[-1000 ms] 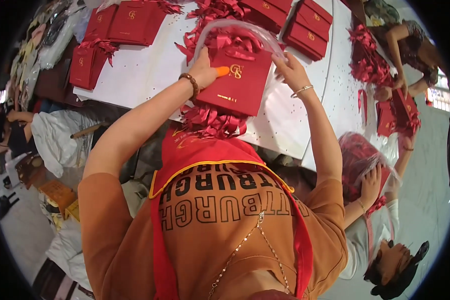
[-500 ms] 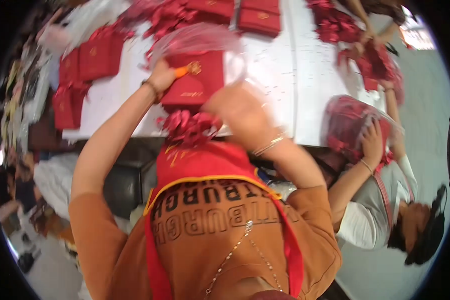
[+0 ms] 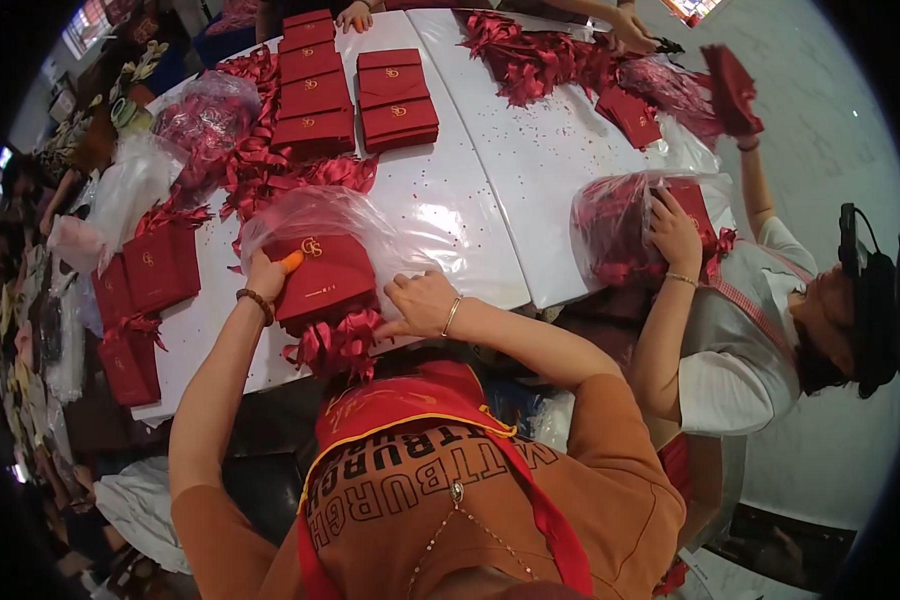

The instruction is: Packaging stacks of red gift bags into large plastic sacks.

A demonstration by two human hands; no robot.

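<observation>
A stack of flat red gift bags point(image 3: 332, 275) with gold print lies near the table's front edge, partly inside a clear plastic bag point(image 3: 370, 222). Red ribbons point(image 3: 345, 345) bunch at its near end. My left hand point(image 3: 267, 280) grips the stack's left side, its thumb, in an orange finger cover, on the top bag. To the right of the stack, my right hand point(image 3: 420, 303) is closed, fingers pinching the plastic bag's edge; the exact hold is partly hidden.
More red stacks point(image 3: 310, 105) stand farther back among loose ribbons point(image 3: 290, 178). Other red bags point(image 3: 160, 268) lie at left beside crumpled plastic point(image 3: 135, 190). On the right, a co-worker's hand point(image 3: 675, 240) rests on a plastic-wrapped red bundle point(image 3: 615, 225). Another person's hand point(image 3: 355, 16) is at the far edge.
My right hand, blurred before, has come down beside the stack to the plastic's edge. My left hand stays on the stack. The view has tilted, showing more of the far table. The co-worker's far hand lifts a red piece.
</observation>
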